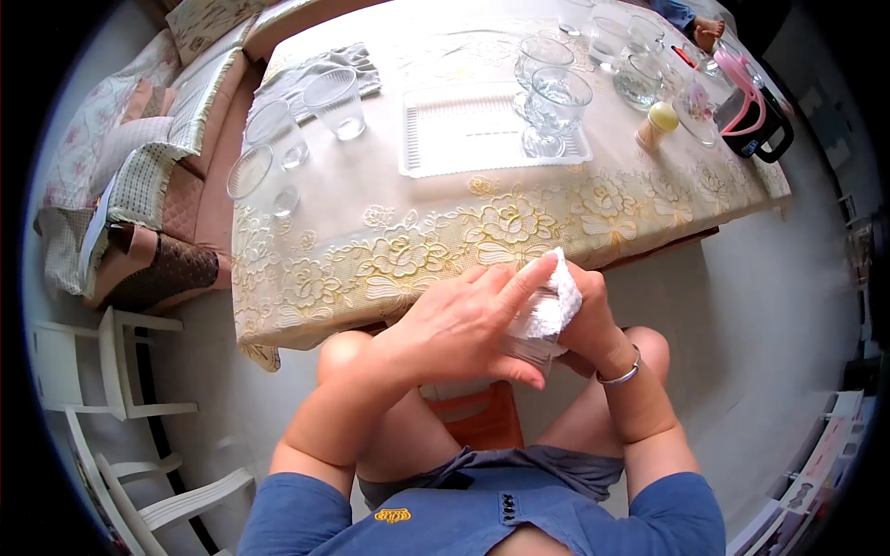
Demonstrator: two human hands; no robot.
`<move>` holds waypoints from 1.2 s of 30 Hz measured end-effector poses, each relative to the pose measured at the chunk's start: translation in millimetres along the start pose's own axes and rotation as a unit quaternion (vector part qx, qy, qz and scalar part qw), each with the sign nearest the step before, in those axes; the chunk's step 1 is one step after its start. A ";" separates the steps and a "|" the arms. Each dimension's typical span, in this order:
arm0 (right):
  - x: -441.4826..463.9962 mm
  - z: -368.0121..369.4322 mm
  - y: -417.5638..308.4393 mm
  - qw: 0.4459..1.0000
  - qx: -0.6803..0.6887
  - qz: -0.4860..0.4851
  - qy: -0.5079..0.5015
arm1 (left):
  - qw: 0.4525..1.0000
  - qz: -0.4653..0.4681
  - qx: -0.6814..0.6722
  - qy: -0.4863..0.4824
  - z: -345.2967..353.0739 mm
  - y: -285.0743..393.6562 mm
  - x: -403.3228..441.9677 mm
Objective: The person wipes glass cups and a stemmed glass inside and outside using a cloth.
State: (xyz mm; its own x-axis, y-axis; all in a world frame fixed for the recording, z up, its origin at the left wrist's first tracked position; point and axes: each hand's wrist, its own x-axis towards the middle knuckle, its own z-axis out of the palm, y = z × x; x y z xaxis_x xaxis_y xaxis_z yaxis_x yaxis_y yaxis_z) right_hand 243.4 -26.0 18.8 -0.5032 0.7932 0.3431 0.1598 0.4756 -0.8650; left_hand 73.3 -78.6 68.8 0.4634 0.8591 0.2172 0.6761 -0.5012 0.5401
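Note:
In front of my lap, close to the near table edge, a clear drinking glass (530,350) is held tilted between my hands. My left hand (464,320) has its fingers and thumb around the glass. My right hand (593,315), with a silver bangle at the wrist, presses a white cloth (562,301) against the glass's end. Its fingertips are partly hidden behind cloth and glass. Beyond, a clear plastic tray (445,169) bears stemmed glasses, one (560,104) nearest me.
Clear cups, one (336,104) beside a grey cloth (357,63), stand at the table's left. To the right are more glassware (638,83), a yellow-topped container (654,127) and a black item (765,139). Another person's limb (709,32) shows far right. White chairs (116,361) stand left.

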 end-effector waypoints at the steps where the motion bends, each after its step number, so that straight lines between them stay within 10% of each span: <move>1: 0.0 -0.3 -1.3 1.000 0.007 0.003 -0.007 | 0.999 0.008 0.034 0.007 0.9 0.5 0.6; 10: -0.2 15.6 9.9 0.940 0.261 0.216 -0.039 | 0.985 0.018 0.167 0.045 7.1 3.2 -3.8; 20: 5.5 -4.7 -15.1 0.983 0.107 0.143 -0.031 | 0.990 0.042 0.036 0.131 11.0 3.9 0.2; 25: 3.2 -1.7 -7.9 0.967 0.180 0.174 -0.033 | 0.996 0.006 0.025 0.080 9.9 5.6 -0.8; 36: 2.4 -18.4 -7.5 0.877 0.437 0.200 0.007 | 0.954 -0.061 -0.068 0.286 10.0 -12.5 -2.9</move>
State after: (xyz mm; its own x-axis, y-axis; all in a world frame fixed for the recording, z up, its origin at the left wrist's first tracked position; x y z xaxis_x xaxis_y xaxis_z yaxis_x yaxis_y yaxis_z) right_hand 256.6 -20.6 32.9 -0.5438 0.8376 -0.0521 -0.3943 -0.3098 -0.8652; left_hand 69.3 -75.9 53.3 -0.0292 0.8457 0.5329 0.6063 -0.4088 0.6821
